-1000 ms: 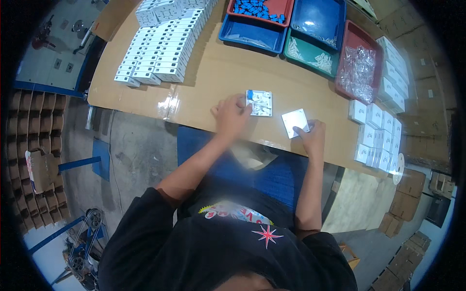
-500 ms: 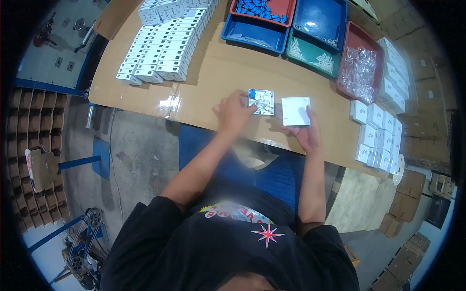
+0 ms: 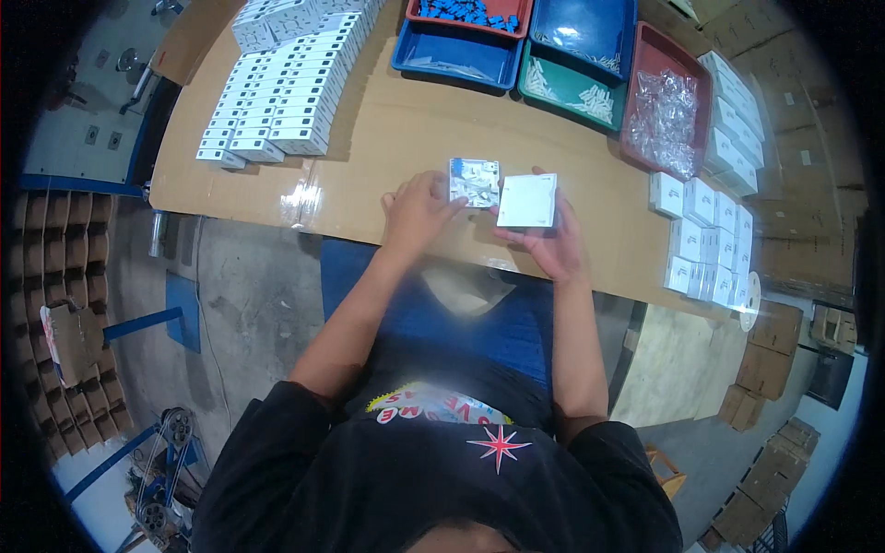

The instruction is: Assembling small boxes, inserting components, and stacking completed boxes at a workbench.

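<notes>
A square white case (image 3: 475, 183) with small white parts and a blue piece inside lies open side up on the table. My left hand (image 3: 419, 210) grips its left edge, thumb toward the lower left corner. In my right hand (image 3: 556, 241) is a flat square white cover (image 3: 527, 201), held from below and along its right side, with its plain face up. The cover is tilted and sits right beside the case; whether their edges touch I cannot tell.
Stacked white boxes (image 3: 277, 101) stand at the far left, and more small white boxes (image 3: 698, 241) at the right. Trays line the back: a red one (image 3: 516, 32) with blue pieces, blue ones (image 3: 406, 57), a green one (image 3: 553, 103) with white plugs, and a red one (image 3: 636, 138) with clear bags.
The right hand has brought the white cover left, closer to the case, and tilted it. The left hand stays at the case. The whole view has shifted slightly.
</notes>
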`<state>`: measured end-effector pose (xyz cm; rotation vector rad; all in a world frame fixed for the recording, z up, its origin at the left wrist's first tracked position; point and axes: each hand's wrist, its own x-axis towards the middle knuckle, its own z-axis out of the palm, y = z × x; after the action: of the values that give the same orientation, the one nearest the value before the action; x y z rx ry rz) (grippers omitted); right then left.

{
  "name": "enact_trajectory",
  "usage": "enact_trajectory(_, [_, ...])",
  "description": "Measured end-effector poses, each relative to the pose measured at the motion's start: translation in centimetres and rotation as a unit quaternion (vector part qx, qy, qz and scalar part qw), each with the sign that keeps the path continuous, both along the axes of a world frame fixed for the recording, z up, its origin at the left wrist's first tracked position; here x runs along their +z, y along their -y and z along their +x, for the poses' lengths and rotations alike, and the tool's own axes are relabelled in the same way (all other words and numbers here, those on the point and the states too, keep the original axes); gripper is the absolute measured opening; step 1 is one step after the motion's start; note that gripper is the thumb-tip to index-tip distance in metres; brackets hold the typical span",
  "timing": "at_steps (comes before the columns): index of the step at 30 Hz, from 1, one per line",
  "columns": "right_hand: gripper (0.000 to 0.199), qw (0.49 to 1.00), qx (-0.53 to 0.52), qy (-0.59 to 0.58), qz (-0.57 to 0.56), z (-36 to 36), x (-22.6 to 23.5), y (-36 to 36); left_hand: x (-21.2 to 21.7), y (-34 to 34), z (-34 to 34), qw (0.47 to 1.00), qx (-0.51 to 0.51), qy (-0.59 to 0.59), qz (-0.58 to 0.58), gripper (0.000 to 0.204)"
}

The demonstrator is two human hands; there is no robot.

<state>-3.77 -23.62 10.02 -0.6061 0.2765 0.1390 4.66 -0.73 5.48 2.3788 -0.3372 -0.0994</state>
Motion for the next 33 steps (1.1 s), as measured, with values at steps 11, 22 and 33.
enact_trajectory(11, [0.051,0.997,-0.001,-0.072,-0.028,0.6,-2.4,0.4,0.1,0.2,1.0,0.989,-0.083,0.113,-0.057,0.105])
enact_trajectory(22, [0.032,0.978,-0.101,-0.056,-0.175,0.6,-1.3,-0.4,-1.4,0.1,0.3,0.946,-0.103,-0.043,-0.304,0.098])
enact_trajectory(33, [0.030,0.988,-0.063,-0.026,-0.140,0.3,2.1,-2.0,0.8,1.3,-1.3,0.779,-0.069,-0.290,-0.552,0.096])
